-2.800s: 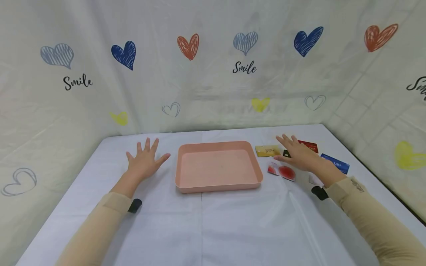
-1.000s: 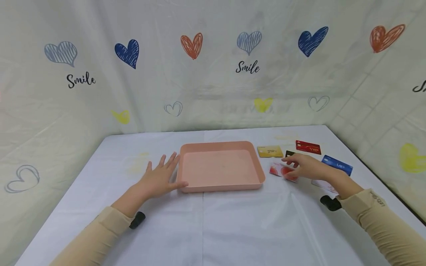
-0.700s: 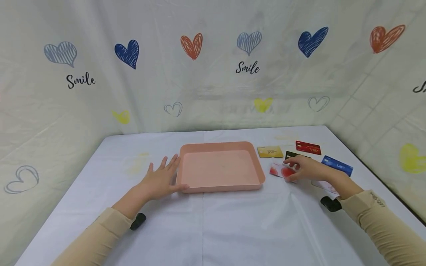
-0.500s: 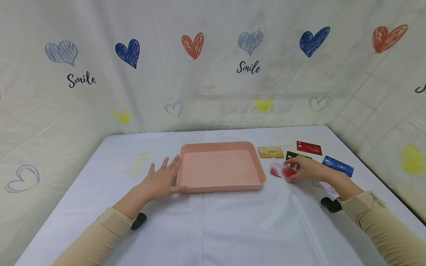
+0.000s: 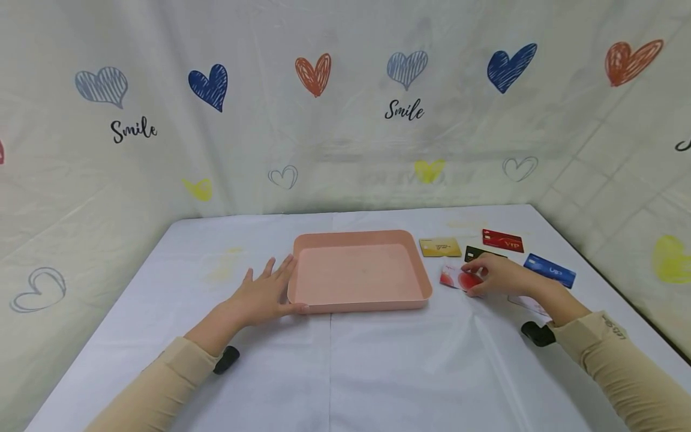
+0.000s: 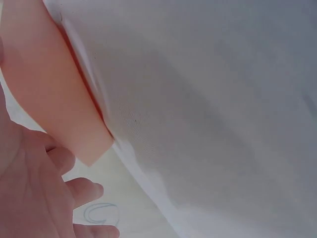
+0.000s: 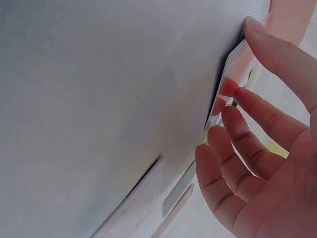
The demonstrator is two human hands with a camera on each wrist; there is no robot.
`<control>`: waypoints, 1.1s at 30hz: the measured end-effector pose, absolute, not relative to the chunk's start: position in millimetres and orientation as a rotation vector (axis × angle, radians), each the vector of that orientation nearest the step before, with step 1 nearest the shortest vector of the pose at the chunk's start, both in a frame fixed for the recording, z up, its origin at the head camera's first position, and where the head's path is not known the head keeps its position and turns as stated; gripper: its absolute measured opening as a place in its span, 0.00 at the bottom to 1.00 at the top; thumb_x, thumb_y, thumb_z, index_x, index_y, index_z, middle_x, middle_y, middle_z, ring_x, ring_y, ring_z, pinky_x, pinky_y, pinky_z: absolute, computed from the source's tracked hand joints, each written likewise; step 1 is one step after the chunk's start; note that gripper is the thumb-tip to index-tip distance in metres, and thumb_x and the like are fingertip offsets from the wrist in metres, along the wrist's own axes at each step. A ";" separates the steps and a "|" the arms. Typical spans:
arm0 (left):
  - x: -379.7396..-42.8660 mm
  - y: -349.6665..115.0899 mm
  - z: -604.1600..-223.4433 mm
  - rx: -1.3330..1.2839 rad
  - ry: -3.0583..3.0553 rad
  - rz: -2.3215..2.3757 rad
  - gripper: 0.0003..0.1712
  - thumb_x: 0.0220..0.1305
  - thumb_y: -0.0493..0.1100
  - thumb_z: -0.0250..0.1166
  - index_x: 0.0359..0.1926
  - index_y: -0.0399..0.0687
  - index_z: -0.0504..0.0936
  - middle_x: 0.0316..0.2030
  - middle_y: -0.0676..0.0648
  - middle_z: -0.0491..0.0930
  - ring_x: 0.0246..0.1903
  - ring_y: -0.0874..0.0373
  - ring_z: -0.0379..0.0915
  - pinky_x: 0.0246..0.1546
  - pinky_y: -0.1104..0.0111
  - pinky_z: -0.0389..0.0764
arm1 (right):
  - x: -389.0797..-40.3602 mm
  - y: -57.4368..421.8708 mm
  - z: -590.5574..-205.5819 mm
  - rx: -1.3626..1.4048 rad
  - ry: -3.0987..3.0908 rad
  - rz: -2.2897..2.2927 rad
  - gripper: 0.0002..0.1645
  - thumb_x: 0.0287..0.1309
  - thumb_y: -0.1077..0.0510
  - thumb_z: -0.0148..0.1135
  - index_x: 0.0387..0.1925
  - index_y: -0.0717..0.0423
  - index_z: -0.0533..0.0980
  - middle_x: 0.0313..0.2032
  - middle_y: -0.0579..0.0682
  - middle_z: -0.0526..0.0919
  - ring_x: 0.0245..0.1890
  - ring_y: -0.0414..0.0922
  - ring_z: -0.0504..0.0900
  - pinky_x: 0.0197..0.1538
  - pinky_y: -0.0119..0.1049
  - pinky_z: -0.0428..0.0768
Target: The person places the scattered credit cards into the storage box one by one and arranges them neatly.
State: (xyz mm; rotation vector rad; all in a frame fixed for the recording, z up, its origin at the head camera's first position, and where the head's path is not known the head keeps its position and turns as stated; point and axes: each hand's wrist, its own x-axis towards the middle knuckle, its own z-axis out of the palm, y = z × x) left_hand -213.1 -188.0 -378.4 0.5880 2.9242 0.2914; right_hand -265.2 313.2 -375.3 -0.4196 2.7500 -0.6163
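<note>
A shallow pink tray (image 5: 356, 307) lies on the white-covered table, its inside bare. My left hand (image 5: 256, 300) is spread at its left end, thumb on the near left corner and fingertips along the side; the left wrist view has the fingers right at the tray wall (image 6: 54, 94). At the right, my right hand (image 5: 502, 276) holds a white card with red circles (image 5: 450, 276) by its edges. In the right wrist view the thumb is at one edge of this card (image 7: 242, 62) and the index fingertip at the opposite one, the other fingers curled beside it.
Around the right hand lie a gold card (image 5: 439, 247), a black card (image 5: 472, 252), a red VIP card (image 5: 502, 240) and a blue card (image 5: 549, 270). A pale card (image 5: 526, 304) is partly hidden under the right wrist. A heart-printed curtain (image 5: 345, 132) hangs behind the table.
Both hands came down from hovering open: the left onto the tray's left side, the right onto the red-circled card. Over the last half second they have barely moved.
</note>
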 end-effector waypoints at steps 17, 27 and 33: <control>-214.6 -187.6 -377.2 0.593 2.906 0.286 0.65 0.63 0.79 0.57 0.82 0.42 0.44 0.81 0.44 0.43 0.77 0.33 0.39 0.68 0.28 0.43 | -265.1 309.9 -369.9 -0.505 2.766 -0.598 0.35 0.54 0.53 0.79 0.59 0.65 0.76 0.45 0.56 0.80 0.45 0.53 0.77 0.47 0.46 0.84; -212.5 -188.8 -375.2 0.576 2.905 0.276 0.65 0.63 0.78 0.58 0.82 0.43 0.43 0.82 0.45 0.42 0.78 0.34 0.38 0.68 0.29 0.43 | -269.0 303.7 -354.1 -0.571 2.786 -0.577 0.35 0.53 0.53 0.80 0.58 0.67 0.78 0.42 0.54 0.80 0.43 0.52 0.76 0.44 0.44 0.84; -212.4 -186.1 -374.4 0.578 2.896 0.313 0.64 0.63 0.77 0.59 0.82 0.42 0.44 0.81 0.44 0.42 0.78 0.33 0.38 0.68 0.29 0.43 | -272.8 301.8 -343.9 -0.622 2.793 -0.551 0.33 0.54 0.55 0.78 0.57 0.68 0.77 0.40 0.51 0.79 0.42 0.51 0.75 0.40 0.40 0.81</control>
